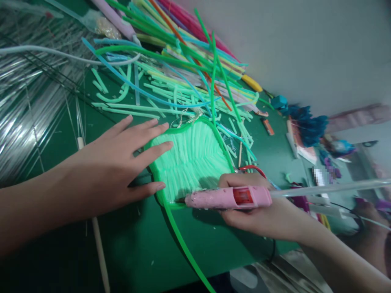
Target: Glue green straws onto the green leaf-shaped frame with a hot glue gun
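Note:
On the green table lies a flat leaf-like piece of light green pipe cleaners, laid side by side and edged in darker green. My left hand is spread over its left side, fingers apart, fingertips at or just above the edge. In my right hand is a pink glue gun with a clear glue stick out of its back. Its nozzle points left, at the piece's lower edge. From that lower left edge a loose green pipe cleaner trails toward the table's front.
Cut pipe cleaner bits and bundles of coloured pipe cleaners cover the back. Clear plastic strips spread at the left, near a wooden stick. Part of another person shows at the right.

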The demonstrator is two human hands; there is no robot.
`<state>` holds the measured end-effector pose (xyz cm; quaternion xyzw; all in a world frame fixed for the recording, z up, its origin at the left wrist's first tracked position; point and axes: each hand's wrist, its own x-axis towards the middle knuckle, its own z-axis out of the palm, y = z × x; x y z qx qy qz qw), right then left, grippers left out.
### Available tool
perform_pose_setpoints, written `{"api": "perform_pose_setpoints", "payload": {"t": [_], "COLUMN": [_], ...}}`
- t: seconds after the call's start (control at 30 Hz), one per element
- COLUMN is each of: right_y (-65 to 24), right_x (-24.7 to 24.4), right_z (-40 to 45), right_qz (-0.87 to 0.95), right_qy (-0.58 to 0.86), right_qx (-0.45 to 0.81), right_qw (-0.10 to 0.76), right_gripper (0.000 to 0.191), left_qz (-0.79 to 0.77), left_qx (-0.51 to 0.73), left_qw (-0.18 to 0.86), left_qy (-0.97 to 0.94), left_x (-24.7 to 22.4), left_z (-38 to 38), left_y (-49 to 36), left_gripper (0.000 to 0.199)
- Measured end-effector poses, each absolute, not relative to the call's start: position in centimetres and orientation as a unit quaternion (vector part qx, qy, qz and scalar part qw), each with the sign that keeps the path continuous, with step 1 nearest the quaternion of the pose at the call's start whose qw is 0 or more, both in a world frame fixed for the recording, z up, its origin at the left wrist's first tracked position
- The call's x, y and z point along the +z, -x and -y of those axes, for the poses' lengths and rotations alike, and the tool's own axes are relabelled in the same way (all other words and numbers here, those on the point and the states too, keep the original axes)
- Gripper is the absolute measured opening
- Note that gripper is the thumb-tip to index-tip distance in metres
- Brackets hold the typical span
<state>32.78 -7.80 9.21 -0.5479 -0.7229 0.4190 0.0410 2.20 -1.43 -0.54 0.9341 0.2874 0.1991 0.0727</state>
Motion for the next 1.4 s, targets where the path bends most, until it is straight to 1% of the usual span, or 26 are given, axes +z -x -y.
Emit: {"api": "perform_pose_setpoints", "payload": {"t": [0.2, 0.37, 0.6, 0.73, 0.87, 1.1, 1.2, 1.4], "right_y": [-32.4, -31.7, -32.4, -32.4, -31.9, -31.1, -31.0, -31.0], "right_x": [10.2, 10.2, 10.4, 10.7, 10.5, 10.1, 10.1, 10.0], "right_z": [7.0, 6.6, 6.3, 6.1, 6.1, 5.7, 5.5, 5.5], "right_qz": [0.731, 0.738, 0.789, 0.777, 0.744, 0.750, 0.749, 0.760], "right_qy": [0.540, 0.540, 0.470, 0.489, 0.527, 0.504, 0.507, 0.508], "right_qx": [0.418, 0.404, 0.395, 0.395, 0.411, 0.428, 0.426, 0.405], "right_qw": [0.012, 0.026, 0.010, -0.002, 0.011, 0.026, 0.019, 0.006], "right_gripper": [0.020, 0.024, 0.019, 0.019, 0.021, 0.028, 0.030, 0.029], "left_qz": [-0.289, -0.293, -0.297, -0.299, -0.292, -0.298, -0.297, -0.295], "left_qx": [0.194, 0.192, 0.188, 0.192, 0.190, 0.186, 0.191, 0.191], "left_qw": [0.081, 0.079, 0.083, 0.090, 0.079, 0.088, 0.093, 0.091], "left_qy": [-0.934, -0.933, -0.933, -0.930, -0.934, -0.932, -0.931, -0.932], "left_x": [-0.6, -0.6, -0.5, -0.5, -0.4, -0.2, -0.1, 0.0], "left_z": [1.4, 1.5, 1.5, 1.5, 1.5, 1.5, 1.5, 1.5], "left_y": [-2.2, -2.2, -2.2, -2.2, -2.2, -2.3, -2.3, -2.3], "left_gripper": [0.062, 0.062, 0.062, 0.061, 0.062, 0.062, 0.060, 0.060]}}
